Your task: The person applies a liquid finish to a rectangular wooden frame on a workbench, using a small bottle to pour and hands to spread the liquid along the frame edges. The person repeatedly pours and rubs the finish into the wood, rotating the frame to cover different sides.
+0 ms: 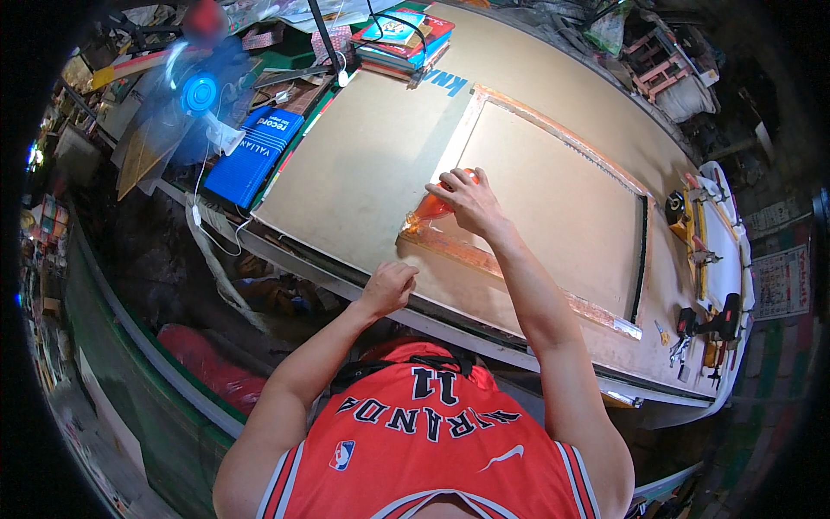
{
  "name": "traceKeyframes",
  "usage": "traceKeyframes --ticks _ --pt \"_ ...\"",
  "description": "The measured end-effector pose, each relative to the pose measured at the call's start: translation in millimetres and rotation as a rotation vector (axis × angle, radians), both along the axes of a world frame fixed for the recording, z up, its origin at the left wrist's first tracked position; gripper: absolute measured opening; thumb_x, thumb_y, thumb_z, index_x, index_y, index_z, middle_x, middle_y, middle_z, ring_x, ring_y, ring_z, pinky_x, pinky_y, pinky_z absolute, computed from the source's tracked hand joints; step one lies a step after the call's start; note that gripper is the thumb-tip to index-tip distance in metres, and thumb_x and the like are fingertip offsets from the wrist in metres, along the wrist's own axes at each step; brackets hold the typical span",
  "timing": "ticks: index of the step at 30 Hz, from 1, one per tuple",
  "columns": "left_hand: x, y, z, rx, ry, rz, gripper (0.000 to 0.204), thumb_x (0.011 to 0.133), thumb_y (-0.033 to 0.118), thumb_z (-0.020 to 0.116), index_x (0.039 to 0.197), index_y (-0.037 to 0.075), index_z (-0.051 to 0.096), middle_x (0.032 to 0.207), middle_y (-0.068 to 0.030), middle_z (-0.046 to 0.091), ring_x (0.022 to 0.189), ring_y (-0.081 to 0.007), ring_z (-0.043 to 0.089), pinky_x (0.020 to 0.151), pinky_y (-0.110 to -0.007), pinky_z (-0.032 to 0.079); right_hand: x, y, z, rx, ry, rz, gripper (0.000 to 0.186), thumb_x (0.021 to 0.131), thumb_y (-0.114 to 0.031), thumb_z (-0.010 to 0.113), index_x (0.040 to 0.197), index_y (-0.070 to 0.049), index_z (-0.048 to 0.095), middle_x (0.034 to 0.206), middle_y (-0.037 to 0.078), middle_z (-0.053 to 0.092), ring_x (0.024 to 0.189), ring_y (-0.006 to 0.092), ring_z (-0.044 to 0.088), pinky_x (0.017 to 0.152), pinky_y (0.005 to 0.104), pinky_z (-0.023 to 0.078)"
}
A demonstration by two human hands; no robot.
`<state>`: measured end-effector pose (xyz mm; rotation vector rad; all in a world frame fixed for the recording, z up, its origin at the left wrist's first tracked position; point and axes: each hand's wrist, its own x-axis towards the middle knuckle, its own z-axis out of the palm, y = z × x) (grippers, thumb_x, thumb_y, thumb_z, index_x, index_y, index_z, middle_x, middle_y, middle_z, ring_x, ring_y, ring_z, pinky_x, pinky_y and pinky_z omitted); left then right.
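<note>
Item: orange-red bottle (432,208), one, centre of the frame, tilted, its lower end toward the lower-left corner of a rectangular frame (467,253); contact between the two cannot be told.

Right hand (473,204): grip closed from above around the bottle, fingers bent over its upper part.

Left hand (389,287): grip curled in on itself at the near edge of the counter (346,164); nothing seen in it; apart from the frame.

Rectangular frame: lying flat on the beige counter top, right of centre; near rail copper-toned, right-hand side dark.

Also present: tape measure (675,206) and power drill (722,318), right of frame; stacked books (402,48), upper middle.

Step in hand, as judged: bottle being worked at the rail's corner.

Next move, as judged: calls for a steady tilt and an even squeeze along the near rail.
</note>
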<state>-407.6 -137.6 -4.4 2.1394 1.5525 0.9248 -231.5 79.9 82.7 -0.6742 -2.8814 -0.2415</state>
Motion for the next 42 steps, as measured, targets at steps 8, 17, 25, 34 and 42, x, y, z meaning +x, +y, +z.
traceKeyframes --ticks 8,17,25,34,42 --pt "-0.3 -1.0 -3.5 0.018 0.014 -0.008 0.022 0.084 0.008 0.068 0.106 0.004 0.066 0.091 -0.0140 0.068 0.090 -0.0339 0.066 0.083 -0.046 0.049 2.9 -4.1 2.2 -0.024 -0.010 -0.026 0.065 0.081 -0.002 0.070 0.138 -0.028 0.054 0.128 0.001 0.056 0.128 0.0209 0.050 0.105 0.0546 0.036" --pt "24.9 8.1 -2.6 0.012 0.033 -0.080 0.024 0.081 0.005 0.068 0.105 0.004 0.066 0.089 -0.0140 0.068 0.090 -0.0340 0.066 0.084 -0.047 0.049 59.3 -16.1 7.4 -0.031 0.002 -0.093 0.065 0.081 -0.001 0.069 0.138 -0.028 0.054 0.127 0.000 0.056 0.127 0.0210 0.050 0.106 0.0550 0.037" --pt "91.0 21.7 -0.1 0.072 0.021 -0.165 0.021 0.084 0.005 0.067 0.105 0.004 0.067 0.092 -0.0157 0.069 0.091 -0.0349 0.067 0.086 -0.047 0.051 142.3 -35.9 12.9 0.008 0.003 -0.176 0.067 0.079 0.001 0.069 0.138 -0.029 0.054 0.126 0.001 0.056 0.127 0.0214 0.050 0.106 0.0542 0.036" --pt "185.5 25.6 4.4 0.106 0.043 -0.275 0.014 0.088 0.005 0.066 0.102 0.004 0.068 0.089 -0.0153 0.070 0.089 -0.0359 0.068 0.086 -0.048 0.052 252.6 -58.4 6.5 0.008 0.027 -0.295 0.061 0.081 -0.001 0.070 0.135 -0.027 0.057 0.126 0.002 0.056 0.127 0.0216 0.050 0.108 0.0550 0.036" --pt "265.6 29.1 -1.3 0.093 0.004 -0.339 0.017 0.088 0.005 0.066 0.105 0.004 0.068 0.094 -0.0154 0.070 0.092 -0.0344 0.067 0.088 -0.046 0.052 345.3 -82.8 14.7 -0.060 -0.027 -0.425 0.062 0.083 -0.003 0.068 0.140 -0.026 0.059 0.132 0.004 0.057 0.131 0.0225 0.050 0.112 0.0530 0.034"
